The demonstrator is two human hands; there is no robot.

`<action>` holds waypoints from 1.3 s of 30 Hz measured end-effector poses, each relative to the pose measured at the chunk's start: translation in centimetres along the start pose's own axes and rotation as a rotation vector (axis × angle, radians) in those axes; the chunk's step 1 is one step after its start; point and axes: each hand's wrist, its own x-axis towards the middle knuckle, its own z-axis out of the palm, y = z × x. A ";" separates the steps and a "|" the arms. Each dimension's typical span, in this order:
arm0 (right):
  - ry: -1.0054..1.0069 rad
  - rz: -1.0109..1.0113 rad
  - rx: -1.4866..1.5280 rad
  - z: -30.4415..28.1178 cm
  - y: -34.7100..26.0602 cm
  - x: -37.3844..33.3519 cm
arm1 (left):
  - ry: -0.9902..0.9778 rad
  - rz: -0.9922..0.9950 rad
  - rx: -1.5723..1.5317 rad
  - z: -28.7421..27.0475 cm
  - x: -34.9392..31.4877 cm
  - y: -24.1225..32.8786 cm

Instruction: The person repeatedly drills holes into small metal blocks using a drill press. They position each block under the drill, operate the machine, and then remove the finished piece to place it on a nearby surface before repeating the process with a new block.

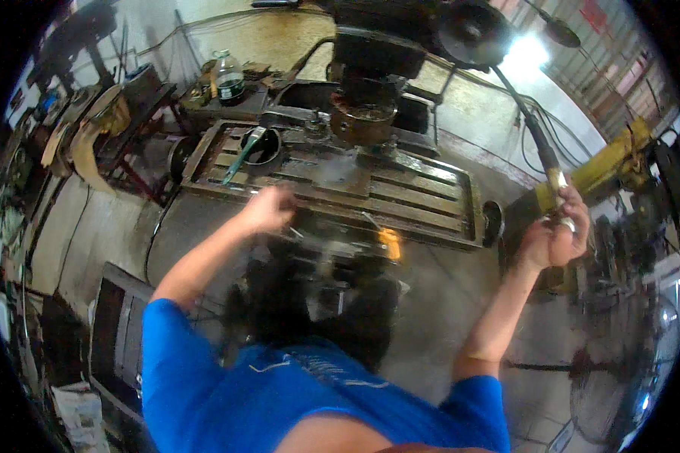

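My right hand [555,238] is closed round the pale grip of a long dark lever [538,136], which slants up toward the machine's head. My left hand [270,210] is over the front edge of the slotted machine table [423,213]. Motion smears its fingers, so I cannot make out whether they hold anything. Behind that hand, a brush with a teal handle [239,162] lies across a dark round pot [266,155]. The machine's spindle head [378,53] stands over a rusty round metal piece [364,124] on the table.
A yellow-orange object [390,243] is at the table's front edge, between my hands. A clear bottle with dark liquid [229,79] stands on a bench at the back left. Curved metal parts [91,155] lie farther left. A yellow beam [604,162] rises on the right beside a bright lamp [527,51].
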 end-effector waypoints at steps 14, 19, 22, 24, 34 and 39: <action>0.007 0.030 -0.026 0.1 0.0 0.2 | 0.248 -0.261 0.790 -5.8 0.3 -7.0; 0.012 0.018 -0.001 0.3 -0.1 0.6 | 0.677 -0.182 0.271 -5.3 -0.1 -9.1; 0.016 0.005 -0.009 -0.3 0.0 0.8 | 0.416 -0.494 -0.404 -4.6 -0.3 -1.9; 0.036 0.028 0.009 -0.2 -0.2 0.4 | 0.332 -0.352 -0.492 -2.2 0.2 -1.0; 0.042 0.050 0.045 0.0 -0.7 0.0 | 0.408 -0.230 -0.330 3.0 9.0 -0.4; 0.038 0.106 0.028 0.2 -0.7 -0.4 | 0.398 -0.126 -0.197 3.9 10.0 -4.6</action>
